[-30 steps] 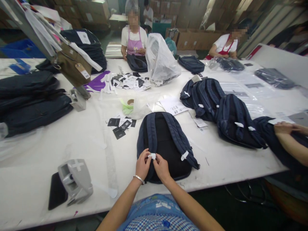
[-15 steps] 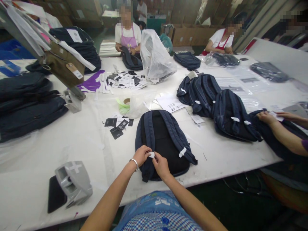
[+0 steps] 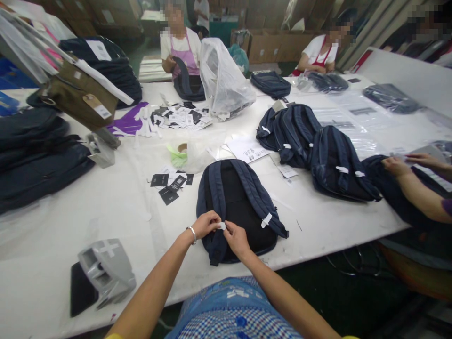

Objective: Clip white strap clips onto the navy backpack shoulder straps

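The left hand (image 3: 205, 225) and right hand (image 3: 238, 239) grip one white strip (image 3: 222, 226) in closed pinches. The strip is at the left strap (image 3: 216, 188) of the backpack (image 3: 238, 209).

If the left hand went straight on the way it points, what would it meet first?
Likely the white tab at the fingertips of the left hand, then the right hand just beyond; depth is hard to judge from this one view.

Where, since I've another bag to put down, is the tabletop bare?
The widest largely bare tabletop lies between the grey device, dark bags at left and black cards. A smaller, nearly bare patch lies between the near backpack and the backpack pile. Crowded farther back, around the loose tags.
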Demonstrator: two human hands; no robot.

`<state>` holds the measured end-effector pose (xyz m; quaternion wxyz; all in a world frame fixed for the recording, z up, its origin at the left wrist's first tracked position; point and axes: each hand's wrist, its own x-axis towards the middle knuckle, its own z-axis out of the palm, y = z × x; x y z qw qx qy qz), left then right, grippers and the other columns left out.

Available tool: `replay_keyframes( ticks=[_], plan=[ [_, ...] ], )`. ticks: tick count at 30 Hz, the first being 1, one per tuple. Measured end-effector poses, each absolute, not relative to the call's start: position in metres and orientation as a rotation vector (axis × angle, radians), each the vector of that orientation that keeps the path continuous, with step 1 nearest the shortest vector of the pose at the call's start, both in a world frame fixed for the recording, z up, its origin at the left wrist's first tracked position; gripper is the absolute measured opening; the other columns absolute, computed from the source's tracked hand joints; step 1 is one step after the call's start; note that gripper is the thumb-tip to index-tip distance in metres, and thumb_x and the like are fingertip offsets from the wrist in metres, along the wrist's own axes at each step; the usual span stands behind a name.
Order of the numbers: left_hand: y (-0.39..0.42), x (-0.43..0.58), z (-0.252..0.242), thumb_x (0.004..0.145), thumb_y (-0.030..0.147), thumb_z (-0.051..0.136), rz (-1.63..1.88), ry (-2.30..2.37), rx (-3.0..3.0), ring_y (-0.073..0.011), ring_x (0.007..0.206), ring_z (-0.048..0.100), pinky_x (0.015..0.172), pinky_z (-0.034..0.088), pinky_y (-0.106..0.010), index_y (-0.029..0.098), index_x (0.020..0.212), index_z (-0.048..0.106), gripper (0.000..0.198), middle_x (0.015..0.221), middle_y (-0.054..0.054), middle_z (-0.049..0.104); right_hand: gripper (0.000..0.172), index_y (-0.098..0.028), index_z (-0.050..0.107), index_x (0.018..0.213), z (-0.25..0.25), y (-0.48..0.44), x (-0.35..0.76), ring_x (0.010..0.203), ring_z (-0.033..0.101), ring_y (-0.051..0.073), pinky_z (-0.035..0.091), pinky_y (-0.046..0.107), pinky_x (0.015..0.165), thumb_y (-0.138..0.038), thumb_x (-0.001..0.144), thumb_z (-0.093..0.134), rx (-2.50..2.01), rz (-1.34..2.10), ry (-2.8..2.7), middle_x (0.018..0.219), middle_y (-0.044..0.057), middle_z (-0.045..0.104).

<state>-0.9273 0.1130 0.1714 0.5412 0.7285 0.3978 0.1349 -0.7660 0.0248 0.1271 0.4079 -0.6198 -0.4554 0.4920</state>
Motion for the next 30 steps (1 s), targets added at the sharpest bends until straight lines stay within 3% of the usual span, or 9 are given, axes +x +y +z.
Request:
replay_keyframes(
  ticks=[6,11,16,21,26,30],
  plan=[
    [0.112,-0.929,0.170,0.078,0.020,0.058,0.329,0.995,1.700,-0.0090,0.058,0.054,0.061,0.047,-0.024,0.017,0.091,0.064,0.014,0.080,0.000,0.054,0.036,-0.017,0.065,0.106,0.139,0.029,-0.770,0.100,0.066,0.024,0.050,0.039,0.093,-0.029,0.073,0.062,-1.427,1.486,-0.850,0.106,0.009,0.070],
    [0.087,-0.917,0.171,0.076,0.023,0.063,0.599,1.312,1.630,-0.0139,0.074,0.059,0.069,0.053,-0.029,0.019,0.104,0.061,0.028,0.098,-0.006,0.058,0.040,-0.016,0.063,0.110,0.145,0.024,-0.770,0.096,0.066,0.024,0.053,0.040,0.086,-0.031,0.073,0.064,-1.431,1.580,-0.618,0.103,0.009,0.071],
    [0.055,-0.900,0.156,0.072,0.032,0.071,0.790,1.477,1.111,-0.0207,0.095,0.064,0.084,0.053,-0.036,0.015,0.119,0.052,0.054,0.108,-0.013,0.063,0.037,-0.018,0.066,0.106,0.152,0.023,-0.770,0.102,0.064,0.024,0.048,0.041,0.093,-0.036,0.073,0.066,-1.363,1.508,-0.740,0.107,0.009,0.069],
    [0.046,-0.898,0.146,0.067,0.033,0.077,0.833,1.287,0.747,-0.0220,0.098,0.065,0.096,0.048,-0.039,0.012,0.103,0.062,0.044,0.105,-0.013,0.069,0.038,-0.017,0.066,0.103,0.149,0.022,-0.766,0.088,0.066,0.023,0.053,0.036,0.075,-0.039,0.073,0.067,-1.421,1.666,-0.470,0.100,0.010,0.071],
    [0.047,-0.901,0.150,0.064,0.043,0.077,0.770,1.198,0.672,-0.0231,0.095,0.066,0.093,0.049,-0.040,0.013,0.098,0.066,0.046,0.101,-0.011,0.071,0.033,-0.017,0.063,0.099,0.148,0.022,-0.752,0.084,0.067,0.019,0.052,0.032,0.076,-0.029,0.069,0.069,-1.215,1.944,-0.275,0.098,0.009,0.070],
    [0.047,-0.900,0.149,0.067,0.038,0.075,0.775,1.241,0.759,-0.0234,0.098,0.065,0.097,0.046,-0.041,0.012,0.100,0.065,0.044,0.104,-0.013,0.070,0.037,-0.018,0.058,0.107,0.157,0.023,-0.748,0.091,0.065,0.019,0.053,0.032,0.079,-0.030,0.073,0.066,-1.382,1.679,-0.649,0.105,0.010,0.067]
  ],
)
